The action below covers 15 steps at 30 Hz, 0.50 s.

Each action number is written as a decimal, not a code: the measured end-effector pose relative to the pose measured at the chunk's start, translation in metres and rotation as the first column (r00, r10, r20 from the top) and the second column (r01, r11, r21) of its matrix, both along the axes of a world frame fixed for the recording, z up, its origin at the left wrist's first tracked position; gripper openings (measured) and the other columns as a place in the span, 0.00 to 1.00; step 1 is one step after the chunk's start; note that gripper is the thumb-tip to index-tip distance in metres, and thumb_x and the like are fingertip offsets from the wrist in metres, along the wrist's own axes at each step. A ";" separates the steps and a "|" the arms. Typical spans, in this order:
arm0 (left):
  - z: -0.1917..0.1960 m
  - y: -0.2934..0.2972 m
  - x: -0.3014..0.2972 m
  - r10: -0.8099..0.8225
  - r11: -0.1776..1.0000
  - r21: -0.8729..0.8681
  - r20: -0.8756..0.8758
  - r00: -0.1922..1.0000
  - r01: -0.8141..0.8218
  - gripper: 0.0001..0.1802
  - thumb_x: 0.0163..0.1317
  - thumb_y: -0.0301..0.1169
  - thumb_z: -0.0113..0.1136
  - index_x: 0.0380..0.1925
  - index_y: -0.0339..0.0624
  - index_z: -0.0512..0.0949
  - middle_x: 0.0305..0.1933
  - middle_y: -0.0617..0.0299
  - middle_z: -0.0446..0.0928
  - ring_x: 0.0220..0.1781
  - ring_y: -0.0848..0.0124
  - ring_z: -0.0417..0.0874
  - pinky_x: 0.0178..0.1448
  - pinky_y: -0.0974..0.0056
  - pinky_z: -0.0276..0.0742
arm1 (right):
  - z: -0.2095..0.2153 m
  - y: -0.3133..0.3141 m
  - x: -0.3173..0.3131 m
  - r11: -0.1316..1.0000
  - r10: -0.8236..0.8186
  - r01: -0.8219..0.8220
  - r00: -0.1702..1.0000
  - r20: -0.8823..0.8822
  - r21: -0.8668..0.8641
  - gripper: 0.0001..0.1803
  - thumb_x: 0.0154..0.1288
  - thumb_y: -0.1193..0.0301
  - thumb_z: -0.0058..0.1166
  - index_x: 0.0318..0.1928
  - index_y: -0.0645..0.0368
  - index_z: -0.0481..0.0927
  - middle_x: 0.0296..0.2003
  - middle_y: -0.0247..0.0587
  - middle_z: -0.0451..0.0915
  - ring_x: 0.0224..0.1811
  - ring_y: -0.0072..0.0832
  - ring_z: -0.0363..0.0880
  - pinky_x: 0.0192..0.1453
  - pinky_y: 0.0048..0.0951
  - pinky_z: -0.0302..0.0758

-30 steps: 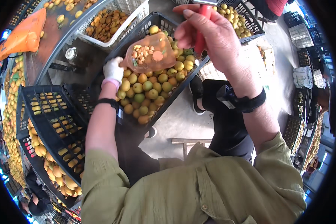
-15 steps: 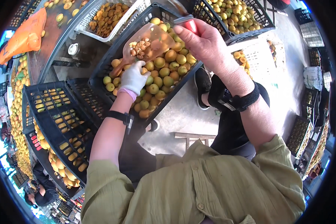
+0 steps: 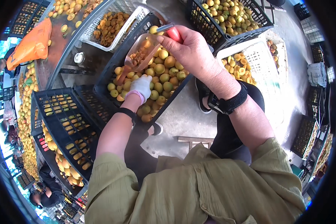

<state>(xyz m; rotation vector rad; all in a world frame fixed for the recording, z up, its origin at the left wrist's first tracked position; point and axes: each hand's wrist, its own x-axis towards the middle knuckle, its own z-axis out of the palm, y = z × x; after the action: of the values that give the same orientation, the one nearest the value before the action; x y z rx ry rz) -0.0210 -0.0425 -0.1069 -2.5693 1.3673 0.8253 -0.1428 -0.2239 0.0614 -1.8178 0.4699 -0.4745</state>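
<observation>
My right hand (image 3: 192, 48) is closed round the red handle of a tool (image 3: 173, 33) with a metal collar; a curved brownish part beyond the collar looks like a blade. My left hand (image 3: 141, 89), in a white glove, rests low among apricots (image 3: 164, 76) in a black plastic crate (image 3: 171, 100). Its fingers are curled, and whatever lies inside them is hidden. Just beyond the glove, a see-through, orange-tinted scoop (image 3: 128, 59) lies on the fruit. Brown pits or fruit scraps (image 3: 139, 56) sit in it.
A white basket (image 3: 110, 47) of apricot pieces stands beyond the crate. Another black crate (image 3: 227, 39) of apricots is at upper right, beside a white basket (image 3: 263, 52) with halved fruit. Black crates (image 3: 69, 123) stand left. An orange bag (image 3: 31, 44) lies on the table.
The whole view has shifted. My left hand has drawn back from the scoop's edge and curled its fingers. My right hand, still gripping the red-handled tool, has come closer to the scoop.
</observation>
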 end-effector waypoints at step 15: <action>0.071 0.031 0.012 0.043 0.349 -0.287 -0.946 0.322 -0.892 0.24 0.53 0.29 0.65 0.51 0.39 0.73 0.46 0.60 0.76 0.48 0.67 0.78 0.49 0.66 0.73 | -0.003 0.023 0.023 0.914 0.126 -0.100 0.991 -0.042 0.394 0.18 0.63 0.60 0.57 0.46 0.61 0.76 0.31 0.33 0.77 0.34 0.20 0.75 0.41 0.24 0.74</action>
<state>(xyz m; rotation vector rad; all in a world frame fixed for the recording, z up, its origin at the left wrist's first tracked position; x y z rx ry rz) -0.0091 -0.0113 -0.0355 -3.7663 0.9681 2.3784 -0.1200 -0.2008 0.0584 -1.4659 0.4651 -0.2192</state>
